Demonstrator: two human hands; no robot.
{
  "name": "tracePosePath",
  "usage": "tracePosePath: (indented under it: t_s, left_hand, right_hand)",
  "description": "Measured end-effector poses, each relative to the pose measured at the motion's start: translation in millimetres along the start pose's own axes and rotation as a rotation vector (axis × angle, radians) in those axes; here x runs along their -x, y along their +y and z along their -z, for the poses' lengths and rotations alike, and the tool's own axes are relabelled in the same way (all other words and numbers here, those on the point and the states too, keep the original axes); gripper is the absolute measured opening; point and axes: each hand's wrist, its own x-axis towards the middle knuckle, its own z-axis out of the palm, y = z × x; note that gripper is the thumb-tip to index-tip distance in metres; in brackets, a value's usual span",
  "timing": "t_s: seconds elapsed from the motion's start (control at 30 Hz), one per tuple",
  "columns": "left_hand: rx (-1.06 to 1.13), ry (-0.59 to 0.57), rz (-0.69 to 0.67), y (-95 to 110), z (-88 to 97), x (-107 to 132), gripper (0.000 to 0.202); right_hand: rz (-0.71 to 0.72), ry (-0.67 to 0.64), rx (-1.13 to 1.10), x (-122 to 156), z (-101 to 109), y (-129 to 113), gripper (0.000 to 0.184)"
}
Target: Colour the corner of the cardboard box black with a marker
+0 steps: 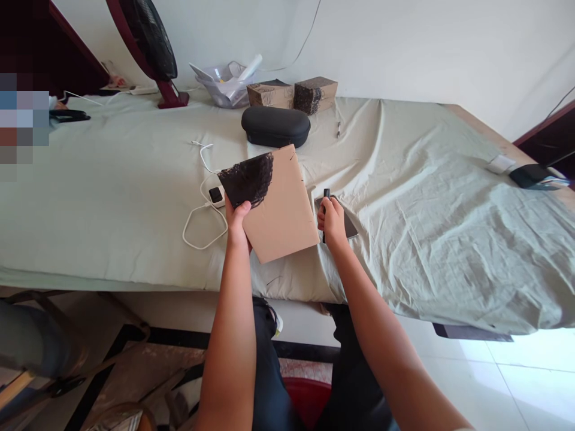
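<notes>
My left hand grips the left edge of a tan cardboard sheet, thumb on top, holding it tilted above the table. The sheet's upper left corner is covered with dense black scribble. My right hand is closed around a black pen or marker, held upright just beside the sheet's right edge. A phone lies on the cloth under that hand.
A pale green cloth covers the table. A black oval case, two scribbled cardboard boxes, a plastic tray of papers and a fan base stand behind. A white charger with cable lies left.
</notes>
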Motion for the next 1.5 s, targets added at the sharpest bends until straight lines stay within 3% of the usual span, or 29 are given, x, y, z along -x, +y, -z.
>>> tracePosePath:
  t_s: [0.27, 0.73, 0.93, 1.33, 1.5]
  left_hand:
    - [0.005, -0.068, -0.028, -0.7, -1.2, 0.4, 0.071]
    - [0.052, -0.142, -0.004, 4.9, -9.5, 6.3, 0.075]
    - [0.012, -0.145, -0.012, 4.4, -9.0, 6.1, 0.076]
    - [0.029, -0.172, -0.018, 5.2, -10.9, 5.9, 0.075]
    - [0.002, -0.199, -0.027, 0.0, -7.9, -0.3, 0.085]
  right_hand:
    - [-0.030, 0.049, -0.094, -1.4, -0.6, -5.0, 0.060]
    - [-0.026, 0.015, -0.165, -1.3, -0.1, -8.8, 0.076]
    - [-0.075, 0.000, -0.229, 0.0, -0.7, -14.9, 0.066]
    - [-0.043, -0.006, -0.263, 2.3, -4.6, -19.8, 0.055]
    - [-0.014, 0.012, -0.310, 1.1, -4.5, -15.8, 0.055]
